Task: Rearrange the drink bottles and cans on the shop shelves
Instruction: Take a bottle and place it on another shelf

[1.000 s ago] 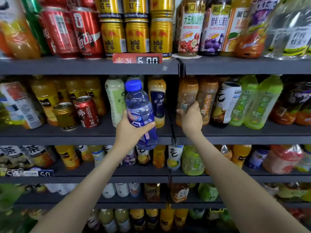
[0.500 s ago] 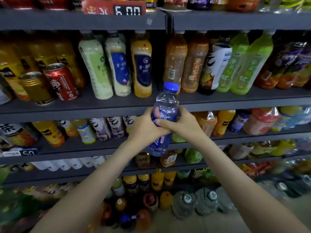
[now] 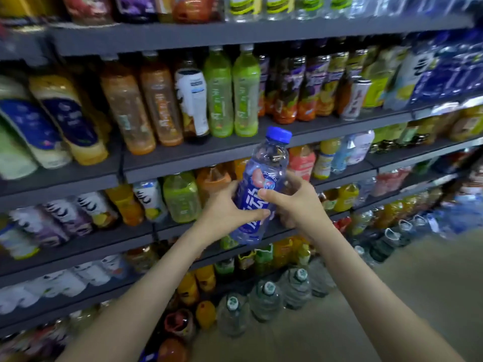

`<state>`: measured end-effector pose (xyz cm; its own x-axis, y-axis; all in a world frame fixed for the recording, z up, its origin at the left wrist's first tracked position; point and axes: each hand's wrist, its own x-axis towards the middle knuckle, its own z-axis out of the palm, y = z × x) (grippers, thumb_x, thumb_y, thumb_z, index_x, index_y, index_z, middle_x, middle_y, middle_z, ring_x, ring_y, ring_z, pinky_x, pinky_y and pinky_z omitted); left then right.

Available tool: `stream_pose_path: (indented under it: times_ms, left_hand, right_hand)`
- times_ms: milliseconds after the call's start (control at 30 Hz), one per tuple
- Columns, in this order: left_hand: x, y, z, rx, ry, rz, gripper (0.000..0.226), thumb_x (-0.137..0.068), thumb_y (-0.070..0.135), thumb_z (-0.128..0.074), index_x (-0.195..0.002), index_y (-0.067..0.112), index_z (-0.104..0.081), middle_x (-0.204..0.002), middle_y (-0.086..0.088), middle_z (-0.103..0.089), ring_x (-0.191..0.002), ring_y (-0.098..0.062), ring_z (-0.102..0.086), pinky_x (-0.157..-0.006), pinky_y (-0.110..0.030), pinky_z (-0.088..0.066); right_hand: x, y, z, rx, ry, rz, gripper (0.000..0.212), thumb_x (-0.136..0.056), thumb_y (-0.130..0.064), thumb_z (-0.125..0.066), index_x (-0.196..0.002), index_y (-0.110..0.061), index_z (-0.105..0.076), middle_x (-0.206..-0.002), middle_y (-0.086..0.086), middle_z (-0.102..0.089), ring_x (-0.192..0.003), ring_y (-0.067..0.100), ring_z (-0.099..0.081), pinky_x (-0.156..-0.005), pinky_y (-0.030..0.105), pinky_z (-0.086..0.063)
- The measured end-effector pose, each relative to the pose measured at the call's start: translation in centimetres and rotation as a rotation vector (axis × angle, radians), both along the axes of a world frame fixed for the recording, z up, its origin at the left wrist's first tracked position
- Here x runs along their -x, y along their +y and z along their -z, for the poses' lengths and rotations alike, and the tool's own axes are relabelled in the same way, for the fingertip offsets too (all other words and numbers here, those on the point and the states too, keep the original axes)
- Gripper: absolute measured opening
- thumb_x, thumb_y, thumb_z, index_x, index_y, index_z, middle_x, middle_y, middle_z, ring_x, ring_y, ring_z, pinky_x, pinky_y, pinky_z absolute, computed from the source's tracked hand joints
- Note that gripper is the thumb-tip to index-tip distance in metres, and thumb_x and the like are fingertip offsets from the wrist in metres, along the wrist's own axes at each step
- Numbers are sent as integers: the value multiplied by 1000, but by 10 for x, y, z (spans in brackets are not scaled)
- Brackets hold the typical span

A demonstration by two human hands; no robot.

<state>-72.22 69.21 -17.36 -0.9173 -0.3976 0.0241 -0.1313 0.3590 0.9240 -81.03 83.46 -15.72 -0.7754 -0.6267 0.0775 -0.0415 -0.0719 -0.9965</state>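
A clear bottle with a blue cap and blue label (image 3: 262, 178) is held in front of the shelves, tilted with its cap up and to the right. My left hand (image 3: 230, 209) grips its lower body from the left, thumb across the label. My right hand (image 3: 295, 202) holds it from the right at the same height. Behind it, two green bottles (image 3: 231, 92) and orange-brown tea bottles (image 3: 142, 103) stand on the dark shelf (image 3: 198, 152) above my hands.
Shelves packed with bottles run left and right, with dark purple bottles (image 3: 300, 82) and a slim can (image 3: 355, 97) on the right. Large water jugs (image 3: 265, 299) stand on the floor below. Bare floor (image 3: 418, 296) lies at the lower right.
The bottle came off the shelf level and my right hand left the tea bottle to join my left on it. The view has swung down and to the right along the shelves.
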Motion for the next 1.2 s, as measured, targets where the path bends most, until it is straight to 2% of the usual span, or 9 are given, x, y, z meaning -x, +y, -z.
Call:
stream_pose_path:
  times_ms: [167,267,367,467,667,767,867,1067,1200]
  left_hand:
    - [80,99,-18,110,94,-142,54,-57,48,-82,-103,33,-59,-99,11,-71,-91,-6,-66,-81,-31,-54]
    - [124,140,-30,213,132,-192,53,-65,37,-81,-113,27,-60,-101,2,-72,-95,-17,-66,-75,-27,-49]
    - [171,171,-34,428,182,-181,60,-67,40,-76,-121,22,-56,-100,-6,-71,-95,-30,-63,-67,-28,-40]
    - [228,194,-28,527,188,-109,67,-68,41,-75,-127,25,-50,-106,-7,-70,-99,-33,-62,-74,-35,-47]
    - [354,228,-31,386,236,194,72,-78,32,-74,-140,24,-38,-128,3,-58,-113,-15,-55,-82,-21,-41]
    - [414,249,-37,417,249,270,66,-87,26,-63,-144,25,-31,-136,3,-51,-123,-15,-49,-91,-23,-39]
    - [471,270,-39,434,278,198,58,-92,24,-56,-145,27,-31,-142,4,-45,-128,-14,-44,-97,-28,-39]
    - [568,303,-31,452,326,-123,56,-94,21,-53,-145,24,-31,-141,-1,-41,-119,-16,-50,-85,-22,-41]
    - [616,321,-27,476,290,-369,63,-94,20,-53,-148,26,-21,-143,-6,-33,-111,-21,-52,-76,-27,-46]
  right_hand:
    - [65,82,0,95,-29,126,65,-68,-27,-79,-126,-15,-54,-121,8,-65,-113,23,-61,-91,40,-51]
    - [104,116,-1,36,9,207,62,-61,-36,-80,-116,-17,-57,-110,1,-67,-102,17,-64,-84,34,-51]
    - [153,140,1,-18,28,232,66,-54,-37,-84,-111,-17,-58,-105,-1,-70,-98,17,-66,-87,42,-53]
    - [205,162,5,-62,79,337,77,-44,-51,-87,-111,-22,-61,-106,-2,-72,-100,17,-67,-91,46,-52]
    - [321,219,-2,-19,80,442,46,-68,-24,-84,-102,-2,-61,-94,3,-72,-79,13,-70,-68,32,-54]
    - [381,250,-14,10,87,537,40,-72,-20,-82,-105,-7,-64,-98,4,-73,-88,15,-69,-75,31,-55]
    - [435,279,-28,11,132,621,30,-71,-24,-82,-89,-21,-59,-84,-6,-68,-71,-1,-64,-64,16,-48]
    - [549,320,-36,-49,243,577,40,-58,-42,-85,-85,-29,-58,-94,-1,-70,-90,18,-68,-81,40,-55]
    - [612,322,-44,-90,290,491,39,-63,-37,-85,-77,-31,-49,-78,-9,-60,-75,13,-59,-67,31,-46]
